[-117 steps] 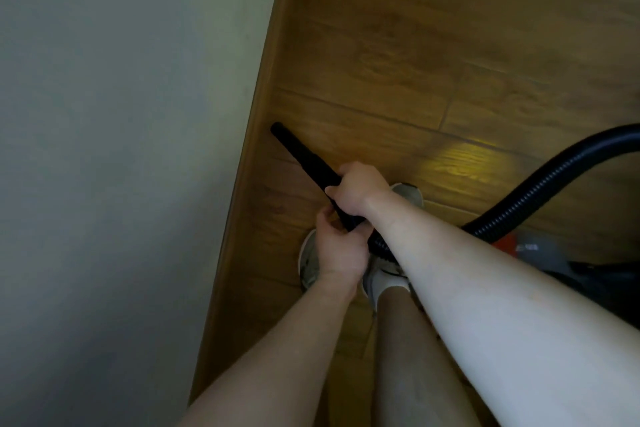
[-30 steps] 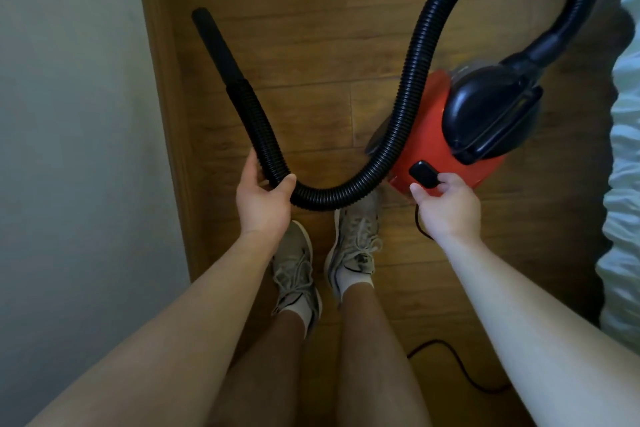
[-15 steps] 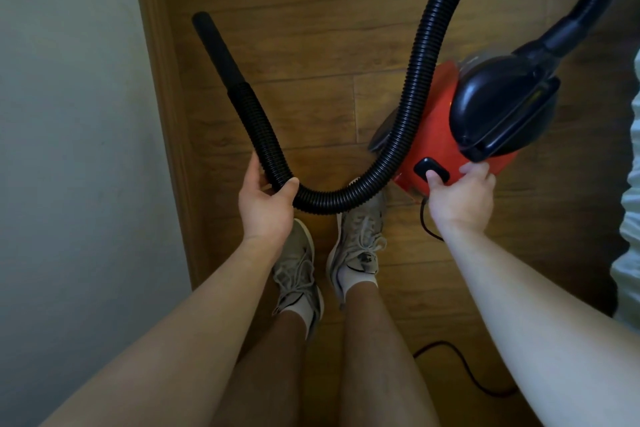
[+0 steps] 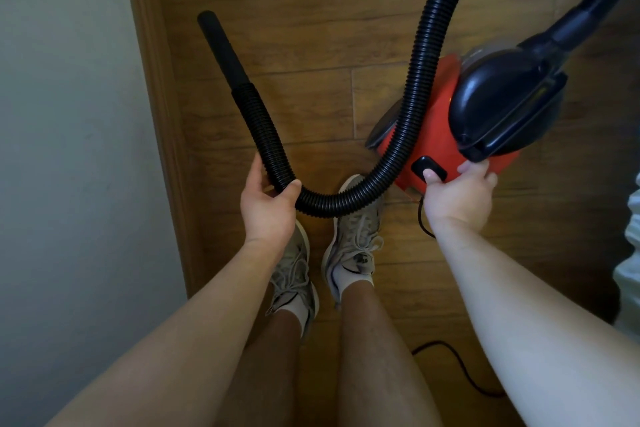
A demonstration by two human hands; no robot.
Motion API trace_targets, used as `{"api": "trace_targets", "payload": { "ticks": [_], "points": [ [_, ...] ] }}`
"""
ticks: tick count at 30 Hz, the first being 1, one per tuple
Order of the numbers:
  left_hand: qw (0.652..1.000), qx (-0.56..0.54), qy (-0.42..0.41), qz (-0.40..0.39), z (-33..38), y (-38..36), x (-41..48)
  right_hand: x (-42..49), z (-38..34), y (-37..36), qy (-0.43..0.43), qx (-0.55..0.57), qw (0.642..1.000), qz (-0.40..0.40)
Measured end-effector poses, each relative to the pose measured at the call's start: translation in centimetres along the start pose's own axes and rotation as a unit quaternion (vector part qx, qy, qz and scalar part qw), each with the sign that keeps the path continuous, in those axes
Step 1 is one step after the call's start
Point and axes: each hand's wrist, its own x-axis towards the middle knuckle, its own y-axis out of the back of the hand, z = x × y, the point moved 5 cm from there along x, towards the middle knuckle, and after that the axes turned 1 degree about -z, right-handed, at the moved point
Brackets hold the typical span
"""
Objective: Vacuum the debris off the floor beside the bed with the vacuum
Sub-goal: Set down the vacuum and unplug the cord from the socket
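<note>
The red vacuum with a black top handle stands on the wooden floor at the right. Its black ribbed hose loops up out of view and back down to my left hand, which grips the hose just behind the smooth nozzle tube. The nozzle points up-left, towards the skirting board. My right hand rests on the vacuum's near end, with its thumb pressing the black switch. I can see no debris on the floor.
A pale wall with a wooden skirting board runs along the left. Light bedding shows at the right edge. My two feet in grey sneakers stand between them. The black power cord trails on the floor behind.
Earlier both hands held the nozzle against the skirting board. Since then my right hand has let go, reached to the vacuum body and put its thumb on the switch. My left hand keeps hold of the hose.
</note>
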Motion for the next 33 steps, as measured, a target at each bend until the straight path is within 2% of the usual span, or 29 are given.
{"api": "trace_targets", "payload": {
  "ticks": [4, 14, 33],
  "points": [
    [1.000, 0.008, -0.001, -0.009, -0.1, -0.5, 0.1, 0.2, 0.2, -0.4, -0.009, 0.009, 1.000, 0.009],
    [1.000, 0.006, -0.005, -0.002, 0.2, -0.6, 0.0, -0.3, 0.6, -0.3, 0.040, 0.020, 0.999, 0.009],
    [1.000, 0.020, -0.005, 0.000, 1.3, -0.7, 1.0, -0.6, 0.2, -0.3, 0.018, 0.022, 1.000, 0.002]
  ]
}}
